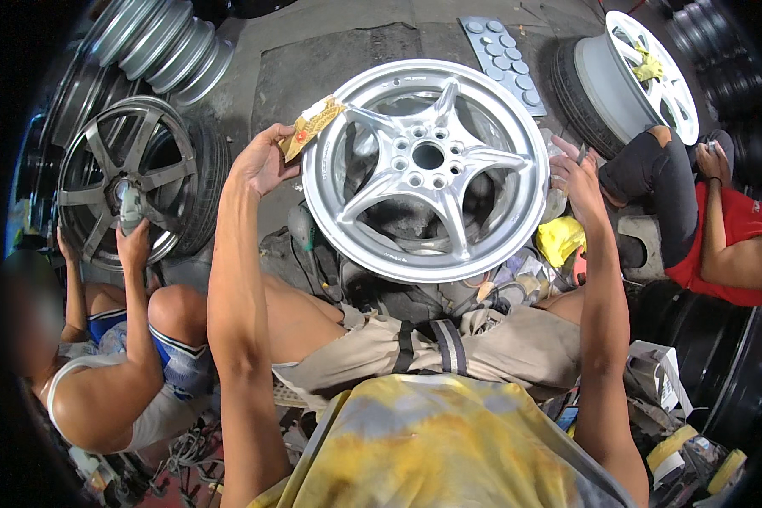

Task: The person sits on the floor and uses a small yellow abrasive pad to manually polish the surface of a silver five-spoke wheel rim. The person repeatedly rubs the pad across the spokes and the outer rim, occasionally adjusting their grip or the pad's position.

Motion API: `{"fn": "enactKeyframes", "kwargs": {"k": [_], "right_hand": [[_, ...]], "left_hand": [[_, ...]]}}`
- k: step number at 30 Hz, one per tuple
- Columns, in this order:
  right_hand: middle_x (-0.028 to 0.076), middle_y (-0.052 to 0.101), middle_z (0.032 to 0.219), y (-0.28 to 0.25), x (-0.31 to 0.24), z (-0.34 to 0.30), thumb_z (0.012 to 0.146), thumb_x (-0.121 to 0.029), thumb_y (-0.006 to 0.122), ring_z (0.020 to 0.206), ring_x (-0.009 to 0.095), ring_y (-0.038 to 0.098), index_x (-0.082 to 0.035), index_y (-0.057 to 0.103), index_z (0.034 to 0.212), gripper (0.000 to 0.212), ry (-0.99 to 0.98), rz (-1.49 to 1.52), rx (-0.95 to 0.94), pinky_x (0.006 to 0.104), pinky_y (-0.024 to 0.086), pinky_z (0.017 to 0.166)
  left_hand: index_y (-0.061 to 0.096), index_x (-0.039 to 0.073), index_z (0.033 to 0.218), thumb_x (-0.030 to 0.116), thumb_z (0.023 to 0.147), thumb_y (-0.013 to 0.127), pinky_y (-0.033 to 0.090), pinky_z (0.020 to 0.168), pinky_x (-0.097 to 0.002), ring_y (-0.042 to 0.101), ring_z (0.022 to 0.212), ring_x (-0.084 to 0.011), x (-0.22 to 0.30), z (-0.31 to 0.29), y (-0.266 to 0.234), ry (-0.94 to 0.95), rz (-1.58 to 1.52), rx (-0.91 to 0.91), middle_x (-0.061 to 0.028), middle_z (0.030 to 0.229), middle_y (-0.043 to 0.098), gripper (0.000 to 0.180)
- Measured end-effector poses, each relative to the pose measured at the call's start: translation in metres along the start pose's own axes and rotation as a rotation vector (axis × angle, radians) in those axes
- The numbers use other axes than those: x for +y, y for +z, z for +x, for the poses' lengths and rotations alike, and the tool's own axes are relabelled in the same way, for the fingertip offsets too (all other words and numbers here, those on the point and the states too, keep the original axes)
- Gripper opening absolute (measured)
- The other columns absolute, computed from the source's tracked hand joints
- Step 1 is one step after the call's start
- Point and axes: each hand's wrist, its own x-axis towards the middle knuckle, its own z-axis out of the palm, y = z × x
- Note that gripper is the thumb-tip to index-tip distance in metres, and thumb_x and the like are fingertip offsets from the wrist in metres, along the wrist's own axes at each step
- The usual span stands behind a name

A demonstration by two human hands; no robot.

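A silver five-spoke wheel rim (491,158) lies face up in front of me, above my lap. My left hand (267,161) is at its upper left edge, closed on a folded yellow-brown piece of printed paper (311,129) that overlaps the rim's lip. On the opposite side, my right hand (577,176) is by the right edge, fingers bent around a small, thin, dark grey flat piece (582,153). Its kind is too small to make out. Whether the right fingers touch the rim cannot be told.
At left a person holds a tool against a dark wheel (102,196). Another in red sits at right, near a white wheel (643,93) on a tyre. A grey panel with round discs (501,61) lies beyond; a yellow cloth (559,240) and a green-and-black tool (301,227) lie close by.
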Motion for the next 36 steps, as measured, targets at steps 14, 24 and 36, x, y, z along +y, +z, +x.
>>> {"fn": "enactKeyframes", "kwargs": {"k": [14, 24, 36], "right_hand": [[0.006, 0.063, 0.088, 0.016, -0.003, 0.000, 0.105, -0.014, 0.036, 0.066, 0.007, 0.050, -0.006, 0.050, 0.141, 0.040, -0.132, -0.120, 0.195, 0.0216, 0.041, 0.057], [0.019, 0.065, 0.104, 0.016, -0.002, -0.012, 0.106, -0.019, 0.032, 0.080, 0.017, 0.063, -0.006, 0.047, 0.143, 0.042, -0.192, -0.153, 0.180, 0.0291, 0.052, 0.070], [0.023, 0.063, 0.113, 0.013, 0.006, -0.015, 0.106, -0.022, 0.036, 0.089, 0.020, 0.066, -0.007, 0.041, 0.147, 0.044, -0.183, 0.062, 0.059, 0.0312, 0.054, 0.075]], "left_hand": [[0.061, 0.000, 0.115, 0.035, 0.084, 0.066, 0.037, 0.090, -0.0366, 0.049, 0.098, -0.0231, 0.007, -0.024, 0.064, 0.202, 0.198, 0.203, -0.0144, 0.108, 0.057, 0.046], [0.066, 0.001, 0.105, 0.030, 0.085, 0.062, 0.039, 0.081, -0.0324, 0.050, 0.091, -0.0189, 0.011, -0.010, 0.068, 0.306, 0.179, 0.188, -0.0114, 0.101, 0.060, 0.035], [0.067, 0.005, 0.106, 0.028, 0.085, 0.063, 0.038, 0.085, -0.0335, 0.049, 0.093, -0.0194, 0.021, 0.011, 0.063, 0.332, 0.226, 0.162, -0.0098, 0.102, 0.059, 0.031]]}}
